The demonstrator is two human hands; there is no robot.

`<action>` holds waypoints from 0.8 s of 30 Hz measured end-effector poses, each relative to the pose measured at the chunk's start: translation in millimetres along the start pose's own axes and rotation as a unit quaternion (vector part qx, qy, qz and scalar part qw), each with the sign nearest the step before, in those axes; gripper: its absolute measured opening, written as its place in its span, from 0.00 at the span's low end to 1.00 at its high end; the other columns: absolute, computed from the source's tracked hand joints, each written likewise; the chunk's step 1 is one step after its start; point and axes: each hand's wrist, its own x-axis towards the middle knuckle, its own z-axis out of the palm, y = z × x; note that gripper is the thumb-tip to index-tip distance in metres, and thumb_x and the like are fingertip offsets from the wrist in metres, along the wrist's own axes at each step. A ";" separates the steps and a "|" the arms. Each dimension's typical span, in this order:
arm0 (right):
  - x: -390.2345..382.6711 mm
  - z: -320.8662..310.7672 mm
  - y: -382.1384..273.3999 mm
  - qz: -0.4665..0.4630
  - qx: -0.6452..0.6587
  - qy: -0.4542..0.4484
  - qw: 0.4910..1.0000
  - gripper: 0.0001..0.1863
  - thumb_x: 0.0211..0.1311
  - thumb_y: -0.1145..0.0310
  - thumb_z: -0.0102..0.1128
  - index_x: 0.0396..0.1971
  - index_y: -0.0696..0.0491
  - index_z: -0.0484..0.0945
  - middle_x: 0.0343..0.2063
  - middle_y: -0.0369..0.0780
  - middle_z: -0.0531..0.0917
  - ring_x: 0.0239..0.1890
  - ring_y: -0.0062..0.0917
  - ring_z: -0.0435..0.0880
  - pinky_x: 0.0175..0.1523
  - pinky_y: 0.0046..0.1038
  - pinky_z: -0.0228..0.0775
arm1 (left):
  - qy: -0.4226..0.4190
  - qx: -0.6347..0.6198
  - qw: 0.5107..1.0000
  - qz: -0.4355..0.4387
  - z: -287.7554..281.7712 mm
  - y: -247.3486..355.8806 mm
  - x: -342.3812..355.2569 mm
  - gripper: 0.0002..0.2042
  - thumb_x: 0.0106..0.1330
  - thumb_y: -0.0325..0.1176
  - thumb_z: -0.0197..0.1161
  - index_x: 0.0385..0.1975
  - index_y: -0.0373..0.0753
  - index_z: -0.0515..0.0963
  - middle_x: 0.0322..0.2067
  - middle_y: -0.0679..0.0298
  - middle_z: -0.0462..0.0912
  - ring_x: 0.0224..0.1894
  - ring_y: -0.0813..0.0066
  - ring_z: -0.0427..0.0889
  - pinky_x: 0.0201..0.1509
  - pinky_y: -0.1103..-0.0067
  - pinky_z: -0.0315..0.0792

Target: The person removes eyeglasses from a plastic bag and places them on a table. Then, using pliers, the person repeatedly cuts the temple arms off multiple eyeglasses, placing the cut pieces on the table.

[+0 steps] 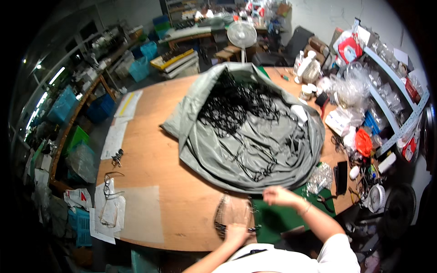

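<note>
My left hand (237,233) is on a clear plastic bag (234,207) with small black items inside, near the front edge of the wooden table (154,168); its fingertips are hard to make out. My right hand (275,196) is raised over a green mat (287,218), just below the grey fabric cover (195,159), fingers curled, with anything in them too small to see. Tangled black cord or netting (227,109) lies within the cover. Pliers (325,202) and a bag of small silvery parts (321,177) are right of that hand.
Papers (111,143), glasses (109,184) and keys (117,157) lie at the table's left. Cluttered metal shelves (389,104), plastic bags and small fans (375,198) crowd the right. A standing fan (241,34) and chairs are behind; blue crates (61,104) and a workbench line the left.
</note>
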 end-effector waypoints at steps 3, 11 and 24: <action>23.1 -50.7 34.8 0.045 0.155 0.181 0.970 0.12 0.53 0.69 0.53 0.36 0.59 0.70 0.19 0.33 0.73 0.19 0.14 0.70 0.25 0.17 0.65 | 0.028 -0.029 0.999 -0.014 -37.5 -57.1 -48.0 0.13 0.46 0.42 0.61 0.14 0.38 0.72 0.17 0.59 0.74 0.24 0.61 0.74 0.31 0.69 0.68; 127.3 -30.8 135.9 0.097 -0.119 0.411 0.899 0.39 0.42 0.58 0.65 0.51 0.64 0.57 0.36 0.46 0.72 0.34 0.24 0.71 0.39 0.26 0.67 | -0.072 0.149 0.970 -0.177 -7.8 -159.1 -124.4 0.16 0.48 0.45 0.61 0.21 0.38 0.70 0.21 0.59 0.73 0.31 0.61 0.72 0.37 0.67 0.63; 146.3 -71.8 45.4 0.176 -0.152 0.237 0.943 0.47 0.38 0.52 0.65 0.55 0.60 0.51 0.43 0.55 0.66 0.42 0.41 0.72 0.46 0.32 0.65 | 0.033 -0.271 0.961 0.038 -160.3 -192.9 208.4 0.23 0.56 0.36 0.57 0.50 0.32 0.63 0.47 0.50 0.68 0.47 0.64 0.71 0.50 0.75 0.65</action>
